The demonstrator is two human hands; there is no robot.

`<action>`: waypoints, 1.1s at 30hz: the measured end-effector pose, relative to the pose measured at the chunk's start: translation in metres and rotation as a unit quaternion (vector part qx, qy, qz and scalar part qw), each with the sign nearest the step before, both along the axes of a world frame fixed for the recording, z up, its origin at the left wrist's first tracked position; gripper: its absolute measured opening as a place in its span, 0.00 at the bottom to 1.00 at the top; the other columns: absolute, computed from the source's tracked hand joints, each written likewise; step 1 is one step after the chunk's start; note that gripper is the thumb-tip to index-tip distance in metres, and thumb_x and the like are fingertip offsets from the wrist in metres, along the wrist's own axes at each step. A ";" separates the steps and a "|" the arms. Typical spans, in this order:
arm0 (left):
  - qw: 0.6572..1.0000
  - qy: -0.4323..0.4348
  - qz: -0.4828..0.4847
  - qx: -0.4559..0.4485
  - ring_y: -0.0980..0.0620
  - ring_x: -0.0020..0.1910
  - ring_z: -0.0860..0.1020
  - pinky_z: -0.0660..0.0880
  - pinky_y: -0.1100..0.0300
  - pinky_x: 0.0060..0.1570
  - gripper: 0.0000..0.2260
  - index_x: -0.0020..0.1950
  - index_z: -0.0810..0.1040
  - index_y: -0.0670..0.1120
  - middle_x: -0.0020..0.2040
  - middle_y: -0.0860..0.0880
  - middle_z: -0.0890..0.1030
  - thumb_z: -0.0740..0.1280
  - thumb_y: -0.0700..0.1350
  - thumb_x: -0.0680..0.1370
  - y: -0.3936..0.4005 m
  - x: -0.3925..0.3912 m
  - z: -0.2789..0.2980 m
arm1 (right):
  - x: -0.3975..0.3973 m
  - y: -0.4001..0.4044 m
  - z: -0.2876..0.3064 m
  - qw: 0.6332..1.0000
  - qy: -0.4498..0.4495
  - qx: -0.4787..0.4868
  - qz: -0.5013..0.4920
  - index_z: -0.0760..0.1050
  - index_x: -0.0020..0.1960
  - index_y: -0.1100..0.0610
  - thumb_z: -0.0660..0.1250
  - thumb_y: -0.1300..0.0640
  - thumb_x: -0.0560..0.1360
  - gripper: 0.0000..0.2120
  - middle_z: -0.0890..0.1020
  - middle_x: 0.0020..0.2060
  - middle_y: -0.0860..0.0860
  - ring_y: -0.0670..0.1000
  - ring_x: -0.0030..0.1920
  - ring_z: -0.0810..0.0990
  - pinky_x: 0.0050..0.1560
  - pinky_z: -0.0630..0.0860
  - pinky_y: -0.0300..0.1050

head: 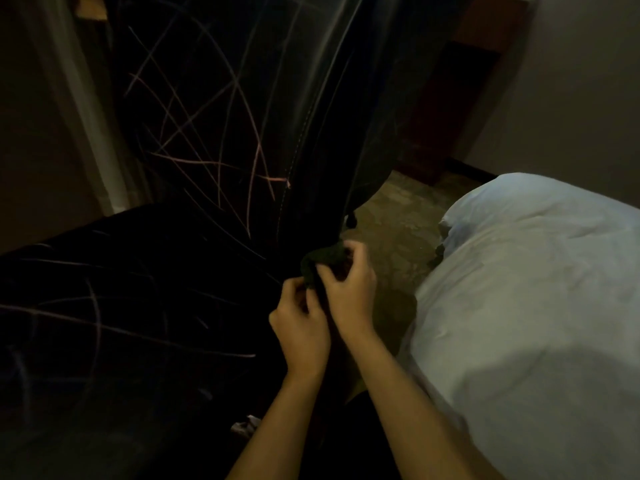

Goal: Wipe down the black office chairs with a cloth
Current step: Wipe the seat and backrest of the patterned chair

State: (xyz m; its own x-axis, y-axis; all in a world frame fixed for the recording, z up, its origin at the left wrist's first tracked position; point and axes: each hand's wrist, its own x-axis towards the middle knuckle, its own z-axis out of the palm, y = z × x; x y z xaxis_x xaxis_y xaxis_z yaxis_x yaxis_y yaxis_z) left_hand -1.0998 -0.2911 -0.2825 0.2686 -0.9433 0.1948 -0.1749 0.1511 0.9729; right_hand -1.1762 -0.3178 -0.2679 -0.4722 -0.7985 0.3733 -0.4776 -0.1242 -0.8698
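A black office chair (214,140) fills the left and middle of the view; its backrest and seat carry many thin pale scratch lines. A dark cloth (320,261) is bunched at the right edge of the seat, where backrest and seat meet. My right hand (349,285) grips the cloth from the right, fingers curled round it. Just below and left of it, my left hand (299,327) pinches the lower part of the cloth. Both forearms reach up from the bottom of the frame. The scene is dim.
A bed with pale sheets (526,306) lies close on the right. Patterned floor (394,230) shows in the gap between chair and bed. A dark wooden cabinet (450,116) stands behind, with a light wall (571,81) at the upper right.
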 end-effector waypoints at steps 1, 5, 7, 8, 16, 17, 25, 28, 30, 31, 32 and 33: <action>1.000 -0.011 -0.007 0.028 0.64 0.41 0.80 0.76 0.69 0.40 0.05 0.53 0.79 0.46 0.42 0.56 0.80 0.65 0.39 0.79 0.001 0.001 -0.014 | 0.000 0.004 -0.014 0.999 -0.005 0.030 0.012 0.71 0.56 0.51 0.73 0.59 0.72 0.17 0.77 0.51 0.45 0.40 0.53 0.77 0.51 0.75 0.32; 0.991 -0.035 -0.041 0.125 0.52 0.42 0.82 0.79 0.56 0.42 0.04 0.50 0.79 0.43 0.42 0.50 0.82 0.65 0.40 0.80 0.011 0.006 -0.053 | -0.004 0.020 -0.059 0.984 -0.004 0.175 0.031 0.71 0.52 0.52 0.71 0.61 0.74 0.12 0.77 0.49 0.47 0.43 0.52 0.77 0.43 0.72 0.27; 0.992 -0.029 -0.030 0.118 0.56 0.41 0.81 0.79 0.59 0.40 0.04 0.50 0.79 0.45 0.42 0.51 0.82 0.65 0.41 0.80 0.015 0.007 -0.054 | -0.005 0.020 -0.060 0.984 -0.013 0.175 0.024 0.72 0.52 0.52 0.72 0.61 0.73 0.11 0.78 0.49 0.48 0.45 0.53 0.78 0.44 0.73 0.27; 0.994 -0.021 -0.019 0.106 0.61 0.40 0.80 0.77 0.66 0.39 0.04 0.50 0.79 0.46 0.41 0.53 0.81 0.65 0.42 0.80 0.016 0.007 -0.048 | -0.006 0.019 -0.056 0.988 -0.011 0.151 0.020 0.72 0.52 0.52 0.72 0.60 0.73 0.12 0.78 0.49 0.47 0.44 0.52 0.78 0.45 0.73 0.27; 0.999 0.037 0.010 -0.021 0.67 0.42 0.79 0.74 0.73 0.39 0.04 0.53 0.78 0.48 0.42 0.58 0.80 0.65 0.41 0.80 -0.002 -0.004 0.001 | -0.001 0.000 -0.006 0.999 0.014 -0.029 -0.008 0.72 0.57 0.52 0.73 0.58 0.72 0.16 0.79 0.50 0.47 0.41 0.53 0.78 0.52 0.75 0.33; 0.999 0.031 0.010 -0.014 0.67 0.42 0.79 0.74 0.73 0.39 0.04 0.53 0.77 0.48 0.42 0.59 0.79 0.65 0.41 0.80 -0.002 -0.005 -0.006 | 0.001 0.001 -0.010 1.000 0.006 -0.022 0.002 0.72 0.56 0.51 0.73 0.58 0.73 0.16 0.78 0.50 0.45 0.39 0.52 0.77 0.51 0.75 0.31; 0.991 -0.025 -0.039 0.127 0.54 0.39 0.81 0.77 0.62 0.36 0.04 0.49 0.77 0.44 0.40 0.52 0.80 0.63 0.39 0.80 0.006 0.001 -0.074 | 0.003 0.012 -0.066 0.983 -0.017 0.183 0.012 0.69 0.56 0.55 0.71 0.64 0.73 0.15 0.75 0.52 0.48 0.46 0.55 0.76 0.41 0.70 0.21; 0.996 -0.008 -0.003 0.092 0.59 0.39 0.80 0.78 0.63 0.37 0.03 0.51 0.77 0.45 0.41 0.54 0.80 0.64 0.41 0.80 0.006 0.001 -0.061 | 0.003 0.015 -0.056 0.991 -0.010 0.136 -0.005 0.72 0.55 0.56 0.72 0.61 0.73 0.14 0.77 0.50 0.49 0.43 0.51 0.77 0.42 0.71 0.23; 0.999 0.009 0.019 0.036 0.64 0.38 0.79 0.76 0.69 0.36 0.03 0.51 0.77 0.46 0.40 0.57 0.79 0.64 0.41 0.81 0.004 -0.001 -0.042 | 0.004 0.013 -0.044 0.998 -0.002 0.064 -0.025 0.73 0.55 0.56 0.73 0.59 0.72 0.14 0.78 0.48 0.48 0.38 0.47 0.76 0.43 0.70 0.24; 0.999 0.016 0.025 0.013 0.65 0.39 0.79 0.75 0.71 0.35 0.03 0.52 0.77 0.46 0.40 0.58 0.79 0.64 0.41 0.81 0.002 -0.002 -0.034 | 0.005 0.010 -0.040 0.999 0.000 0.037 -0.031 0.73 0.55 0.56 0.73 0.59 0.72 0.14 0.78 0.47 0.47 0.36 0.47 0.76 0.44 0.70 0.24; 0.999 0.022 0.028 -0.001 0.66 0.39 0.79 0.74 0.72 0.35 0.03 0.52 0.76 0.46 0.40 0.58 0.78 0.64 0.40 0.81 -0.001 -0.002 -0.028 | 0.006 0.007 -0.036 0.999 -0.001 0.024 -0.033 0.72 0.54 0.55 0.74 0.58 0.72 0.14 0.77 0.47 0.46 0.35 0.47 0.75 0.45 0.70 0.24; 0.999 0.027 0.030 -0.006 0.67 0.39 0.79 0.73 0.73 0.35 0.03 0.52 0.76 0.46 0.40 0.58 0.78 0.64 0.40 0.81 -0.004 -0.003 -0.025 | 0.006 0.004 -0.034 0.999 -0.003 0.023 -0.033 0.71 0.54 0.53 0.74 0.58 0.72 0.14 0.76 0.47 0.45 0.35 0.47 0.75 0.45 0.70 0.24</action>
State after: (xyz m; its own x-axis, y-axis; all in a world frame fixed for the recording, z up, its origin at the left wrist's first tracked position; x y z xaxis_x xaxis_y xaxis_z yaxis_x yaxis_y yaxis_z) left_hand -1.1029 -0.2949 -0.3074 0.3348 -0.9231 0.1891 -0.1317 0.1529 0.9794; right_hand -1.1698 -0.3139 -0.3021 -0.5259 -0.7821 0.3344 -0.4783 -0.0533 -0.8766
